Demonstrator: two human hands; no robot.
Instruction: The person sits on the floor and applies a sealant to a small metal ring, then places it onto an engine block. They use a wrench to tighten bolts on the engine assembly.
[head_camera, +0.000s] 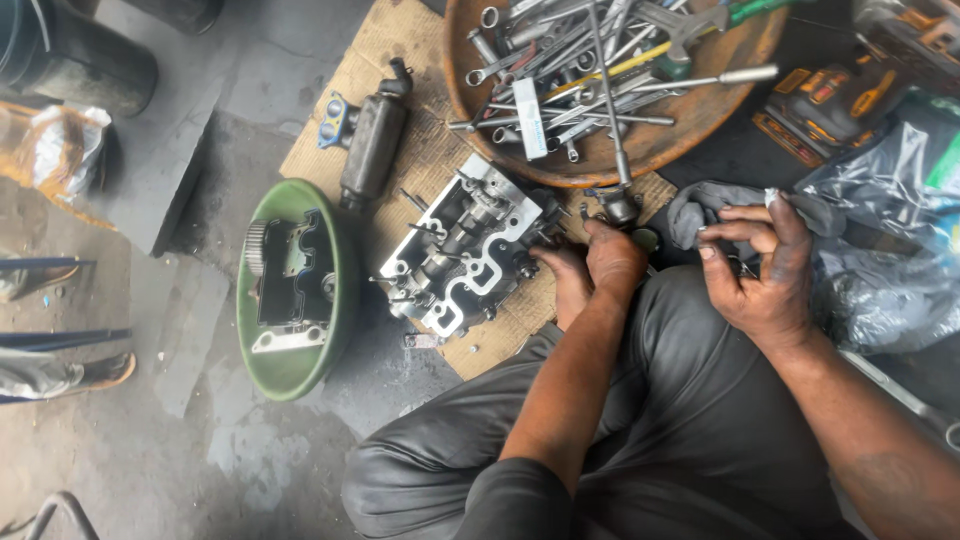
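An aluminium cylinder head lies on a sheet of cardboard in front of my knees. My left hand is at the head's right end, with greasy fingers curled against its edge. My right hand is further right, above my knee. It pinches a grey rag between thumb and fingers. Whether a small part lies inside the rag I cannot tell.
A round rusty tray with several spanners and sockets stands behind the head. A green basin holding a metal cover is on the left, with a dark cylindrical unit above it. Orange-black power tools and plastic bags lie on the right. Another person's sandalled feet show at the left edge.
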